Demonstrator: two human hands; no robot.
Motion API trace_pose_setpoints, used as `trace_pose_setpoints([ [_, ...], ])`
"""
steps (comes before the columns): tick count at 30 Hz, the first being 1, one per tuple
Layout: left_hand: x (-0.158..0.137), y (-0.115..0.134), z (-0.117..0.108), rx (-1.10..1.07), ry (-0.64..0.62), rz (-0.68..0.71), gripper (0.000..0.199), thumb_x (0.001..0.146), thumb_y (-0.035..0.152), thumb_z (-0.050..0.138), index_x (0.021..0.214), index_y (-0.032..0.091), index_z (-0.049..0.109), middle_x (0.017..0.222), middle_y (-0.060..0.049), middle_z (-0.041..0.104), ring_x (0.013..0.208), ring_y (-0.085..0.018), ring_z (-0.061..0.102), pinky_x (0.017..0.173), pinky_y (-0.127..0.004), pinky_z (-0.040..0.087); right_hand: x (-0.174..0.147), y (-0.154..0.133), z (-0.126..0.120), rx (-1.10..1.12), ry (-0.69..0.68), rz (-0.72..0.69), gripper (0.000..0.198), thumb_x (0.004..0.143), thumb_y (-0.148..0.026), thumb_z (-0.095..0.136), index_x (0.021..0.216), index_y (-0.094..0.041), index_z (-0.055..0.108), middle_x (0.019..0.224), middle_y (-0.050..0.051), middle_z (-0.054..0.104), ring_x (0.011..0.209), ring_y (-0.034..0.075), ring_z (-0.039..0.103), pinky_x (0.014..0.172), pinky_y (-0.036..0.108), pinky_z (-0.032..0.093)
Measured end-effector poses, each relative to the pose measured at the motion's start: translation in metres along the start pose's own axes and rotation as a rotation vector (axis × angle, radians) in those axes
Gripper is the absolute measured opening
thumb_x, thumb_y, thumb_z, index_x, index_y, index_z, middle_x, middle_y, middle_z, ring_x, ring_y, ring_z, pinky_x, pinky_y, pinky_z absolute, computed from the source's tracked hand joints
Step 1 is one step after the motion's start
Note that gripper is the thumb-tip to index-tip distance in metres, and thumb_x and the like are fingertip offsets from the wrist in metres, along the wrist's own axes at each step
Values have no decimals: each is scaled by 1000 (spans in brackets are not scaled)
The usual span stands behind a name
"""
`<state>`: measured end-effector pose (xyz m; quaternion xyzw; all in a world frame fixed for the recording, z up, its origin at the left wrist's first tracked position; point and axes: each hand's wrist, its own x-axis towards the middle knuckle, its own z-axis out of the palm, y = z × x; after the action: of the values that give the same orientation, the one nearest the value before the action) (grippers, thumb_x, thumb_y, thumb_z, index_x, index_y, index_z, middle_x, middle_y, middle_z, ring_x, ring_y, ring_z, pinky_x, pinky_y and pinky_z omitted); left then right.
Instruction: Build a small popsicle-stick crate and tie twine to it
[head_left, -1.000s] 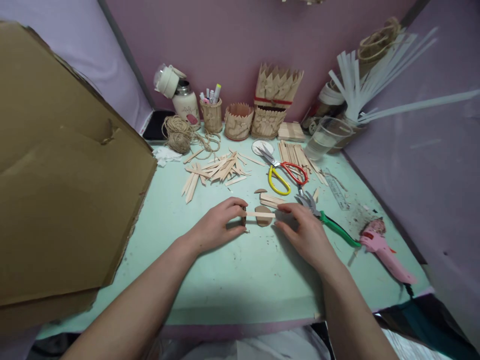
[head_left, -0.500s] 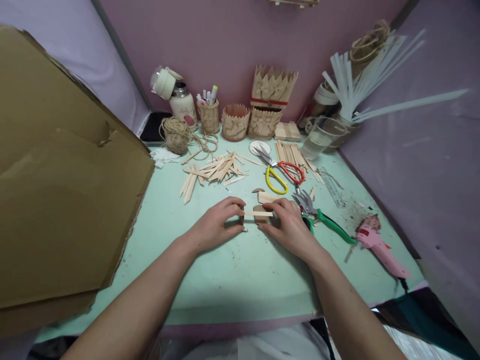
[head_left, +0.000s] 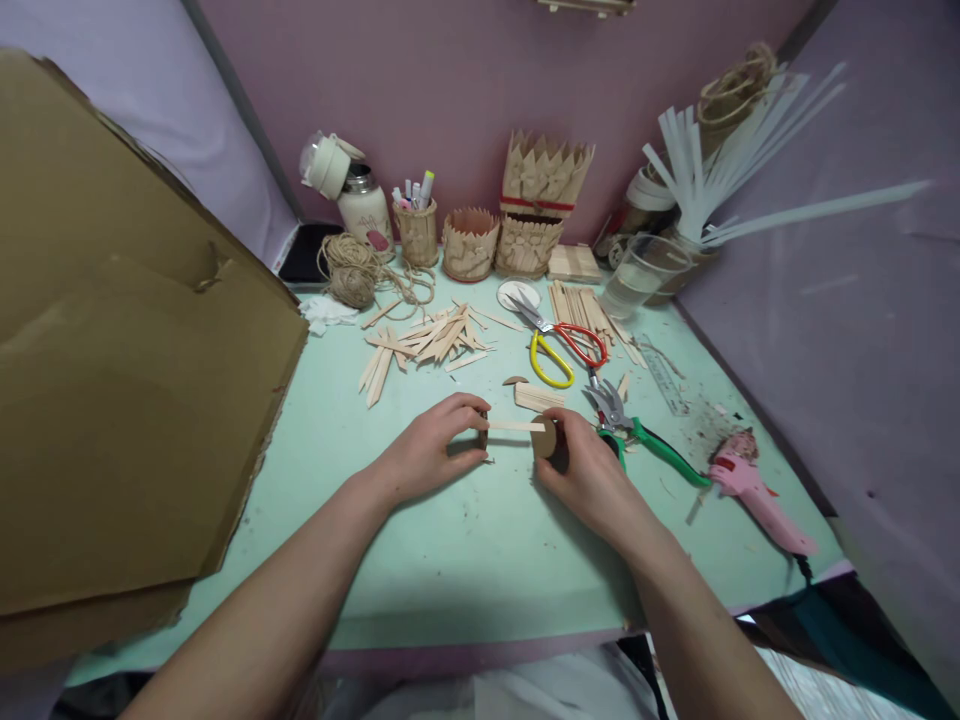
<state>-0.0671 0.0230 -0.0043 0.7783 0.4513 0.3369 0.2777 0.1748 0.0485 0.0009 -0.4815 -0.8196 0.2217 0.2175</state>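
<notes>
Near the table's middle, my left hand [head_left: 442, 445] pinches a small brown cardboard disc [head_left: 484, 430], seen almost edge-on, between thumb and fingers. From that disc a pale flat wooden stick [head_left: 514, 427] runs to the right. Its other end overlaps a second brown cardboard disc [head_left: 543, 440], turned more face-on. My right hand [head_left: 589, 460] grips this disc by its edge, thumb below and fingers above. Whether the stick is fixed to either disc I cannot tell. Just beyond the hands lies a small stack of wooden sticks [head_left: 538, 397].
Scissors [head_left: 551, 340], green-handled pruning shears [head_left: 667, 460] and a pink glue gun [head_left: 761, 495] lie at the right. Loose sticks [head_left: 442, 335] and a twine ball [head_left: 352, 275] lie further back. A cup of water [head_left: 637, 280] stands back right; a cardboard sheet [head_left: 142, 340] rises at the left.
My right hand has moved slightly right with its cardboard disc, and the disc is turned differently, widening the gap between the two discs. My left hand has stayed in place.
</notes>
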Motion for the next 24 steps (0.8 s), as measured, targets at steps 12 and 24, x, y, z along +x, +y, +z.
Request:
trace_pose_setpoints([
  [12, 0, 0, 1, -8, 6, 6, 22, 82, 18, 67, 101, 23, 58, 124, -9, 58, 114, -21, 59, 97, -38, 49, 3, -5, -4, 174, 28, 87, 38, 75, -22, 62, 108, -23, 44, 115, 9, 62, 95, 23, 64, 79, 37, 51],
  [24, -1, -1, 1, -2, 7, 9, 22, 82, 17, 67, 102, 23, 59, 124, -9, 59, 115, -22, 59, 97, -40, 49, 7, -1, -1, 94, -45, 12, 34, 72, -18, 60, 104, -24, 48, 101, 5, 58, 90, 22, 58, 75, 34, 48],
])
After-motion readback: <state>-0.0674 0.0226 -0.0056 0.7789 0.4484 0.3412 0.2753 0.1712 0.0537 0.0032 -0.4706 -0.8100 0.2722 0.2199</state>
